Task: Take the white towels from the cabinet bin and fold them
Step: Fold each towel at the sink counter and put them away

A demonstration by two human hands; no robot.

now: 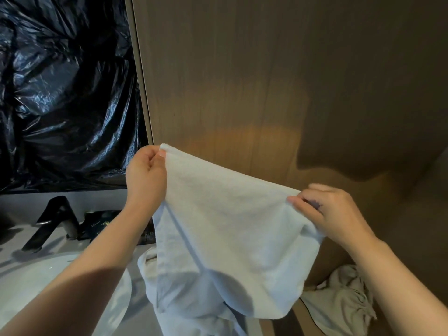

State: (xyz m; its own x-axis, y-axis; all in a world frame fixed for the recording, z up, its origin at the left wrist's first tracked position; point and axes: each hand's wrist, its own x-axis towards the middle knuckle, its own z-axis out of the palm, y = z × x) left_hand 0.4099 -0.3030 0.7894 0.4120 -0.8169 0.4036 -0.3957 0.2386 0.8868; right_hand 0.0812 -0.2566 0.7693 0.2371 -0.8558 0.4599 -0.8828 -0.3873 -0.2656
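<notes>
My main worry is the white towel [230, 226] slipping. Each grip has only a top corner pinched, and the whole cloth hangs free in the air in front of the wooden cabinet panel [266, 81], above the right edge of the surface [141, 304]. If either pinch loosens, that side drops. The lower hem could then trail into the basin [60, 275] on the left or snag on the crumpled towels [344, 299] at lower right. The top edge also sags and slopes, so a fold made from here would likely come out crooked.

The left grip [145, 173] is the higher one, thumb and curled fingers closed on the left corner, forearm reaching up from lower left. The right grip [324, 209] sits lower, thumb and forefinger nipping the right corner, the other fingers loosely bent.
</notes>
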